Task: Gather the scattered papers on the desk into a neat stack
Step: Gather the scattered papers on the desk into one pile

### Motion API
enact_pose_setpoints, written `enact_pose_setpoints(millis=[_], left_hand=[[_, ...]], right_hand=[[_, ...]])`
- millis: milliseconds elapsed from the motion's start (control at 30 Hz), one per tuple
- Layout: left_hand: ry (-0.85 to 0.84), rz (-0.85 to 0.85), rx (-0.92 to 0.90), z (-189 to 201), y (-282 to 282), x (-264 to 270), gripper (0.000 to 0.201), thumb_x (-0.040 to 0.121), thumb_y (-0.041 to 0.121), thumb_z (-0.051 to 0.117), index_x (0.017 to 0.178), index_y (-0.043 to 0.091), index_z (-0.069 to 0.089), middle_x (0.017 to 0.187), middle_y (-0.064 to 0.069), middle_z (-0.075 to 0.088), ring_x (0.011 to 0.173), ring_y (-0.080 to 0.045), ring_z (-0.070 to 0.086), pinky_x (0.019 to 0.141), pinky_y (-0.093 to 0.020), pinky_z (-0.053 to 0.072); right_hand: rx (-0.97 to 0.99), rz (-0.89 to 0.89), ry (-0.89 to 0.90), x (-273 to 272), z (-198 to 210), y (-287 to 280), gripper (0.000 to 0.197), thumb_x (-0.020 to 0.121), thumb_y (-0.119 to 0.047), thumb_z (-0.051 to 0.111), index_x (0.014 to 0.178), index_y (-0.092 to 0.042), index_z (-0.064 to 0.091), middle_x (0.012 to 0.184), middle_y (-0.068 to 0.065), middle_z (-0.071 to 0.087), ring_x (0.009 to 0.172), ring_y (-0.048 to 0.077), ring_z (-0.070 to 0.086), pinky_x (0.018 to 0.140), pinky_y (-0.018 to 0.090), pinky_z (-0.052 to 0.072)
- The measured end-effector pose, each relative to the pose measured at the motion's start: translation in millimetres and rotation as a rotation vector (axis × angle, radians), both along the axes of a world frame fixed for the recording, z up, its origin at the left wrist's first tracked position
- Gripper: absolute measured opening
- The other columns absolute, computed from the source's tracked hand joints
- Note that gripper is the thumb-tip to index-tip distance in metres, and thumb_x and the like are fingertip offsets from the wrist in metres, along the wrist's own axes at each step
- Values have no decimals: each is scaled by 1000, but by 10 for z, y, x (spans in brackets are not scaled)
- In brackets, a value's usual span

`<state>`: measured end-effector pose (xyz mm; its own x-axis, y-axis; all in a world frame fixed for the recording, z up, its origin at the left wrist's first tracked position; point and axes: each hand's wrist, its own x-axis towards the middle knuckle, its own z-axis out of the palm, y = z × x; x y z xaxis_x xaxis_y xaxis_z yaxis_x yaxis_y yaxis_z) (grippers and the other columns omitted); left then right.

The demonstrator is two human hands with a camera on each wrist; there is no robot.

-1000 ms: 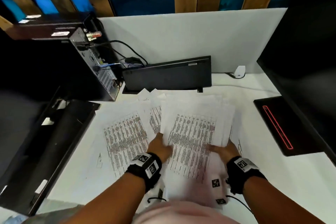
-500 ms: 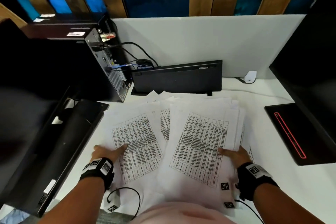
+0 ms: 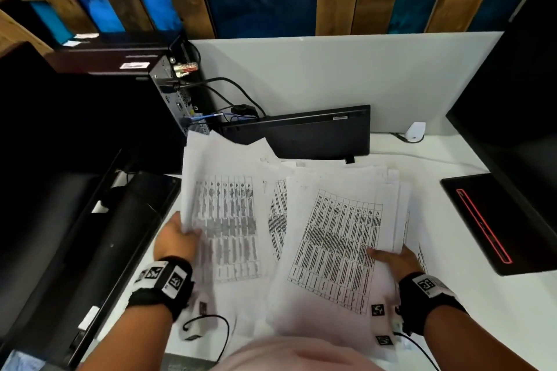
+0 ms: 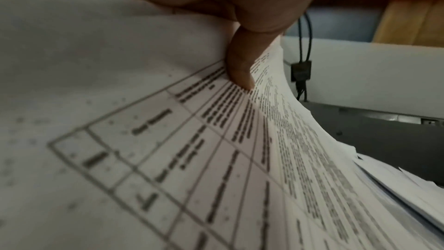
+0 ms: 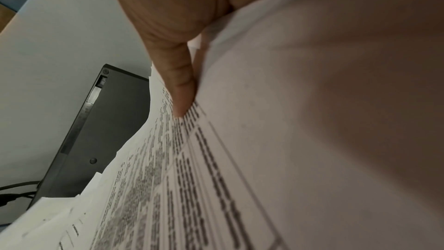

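Both hands (image 3: 176,239) grip papers (image 3: 337,238)

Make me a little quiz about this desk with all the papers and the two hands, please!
1. True or false: the left hand grips the lifted bunch of printed sheets by its left edge.
2. What lies on the desk to the right of the papers?
A. a green cup
B. a flat black device with a red line
C. a pair of scissors
3. Fill the gap: the right hand holds the right-hand pile with its ____ on top.

Key: 1 true. 2 B. 3 thumb, as the right wrist view shows it pressed on the top sheet.
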<state>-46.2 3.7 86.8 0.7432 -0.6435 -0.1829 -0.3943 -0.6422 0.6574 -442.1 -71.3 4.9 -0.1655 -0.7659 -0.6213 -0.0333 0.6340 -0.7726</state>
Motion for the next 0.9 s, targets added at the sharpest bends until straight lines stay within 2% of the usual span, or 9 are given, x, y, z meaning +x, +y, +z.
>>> enact_pose_setpoints(millis=[67,167,233,300,400,533,700,800,900], left_hand=[[-93,-61,-42,218,-1,124,19,81,14,63,96,25,61,77,-4,66,75,-30,65,72,-40,56],[-196,-83,-150,561,-8,255,15,81,14,62,92,24,59,73,-8,66,71,-32,64,69,-41,56],[-227,-82,-277,786,-22,300,21,81,12,63,98,25,57,79,-10,67,75,-30,64,71,-42,54],[-214,-63,-406,1027,-42,293,29,82,12,62,105,28,57,86,-9,68,80,-28,64,75,-46,54],[-166,-22,-572,1381,-70,273,24,82,15,63,100,30,62,92,-5,67,86,-24,64,81,-44,53],[-48,-57,-650,1616,-137,198,18,81,16,67,95,25,61,98,-9,69,89,-26,66,83,-52,55],[219,-184,-454,1141,-307,-299,31,84,-3,63,89,27,57,85,1,64,84,-24,62,64,-25,48],[300,-187,-274,566,-372,-569,30,83,-2,62,105,17,57,89,-7,65,79,-25,61,58,-24,44],[224,-318,-9,-26,-453,-863,33,81,7,68,109,14,51,101,-10,65,82,-24,60,64,-25,42]], right_hand=[[-8,10,-9,-6,-11,2,59,54,-15,90,106,-4,66,96,15,72,95,34,67,96,53,49],[-39,8,-34,-50,-151,-20,96,16,-43,94,101,-7,70,91,12,75,88,33,70,92,51,52],[-42,5,-48,-84,-241,-35,103,4,-49,91,97,-9,70,89,11,76,88,33,71,91,53,52],[-38,18,-66,-81,-197,-35,86,16,-42,94,92,-10,70,88,12,76,89,33,70,93,53,51],[-35,36,-61,-5,24,-4,53,49,-19,92,96,-7,68,97,14,72,93,30,66,98,45,47],[-36,41,-80,-20,93,-8,42,73,4,76,112,4,60,101,14,62,93,26,57,89,31,41],[-5,42,-71,-72,64,-23,58,74,2,76,127,5,50,120,11,58,100,25,52,90,29,37],[11,61,-88,-33,89,-32,64,73,1,76,130,5,48,128,12,56,107,27,53,95,30,36],[20,24,-140,-79,144,-40,76,66,-27,80,133,-3,51,139,15,52,123,28,49,106,35,31]])
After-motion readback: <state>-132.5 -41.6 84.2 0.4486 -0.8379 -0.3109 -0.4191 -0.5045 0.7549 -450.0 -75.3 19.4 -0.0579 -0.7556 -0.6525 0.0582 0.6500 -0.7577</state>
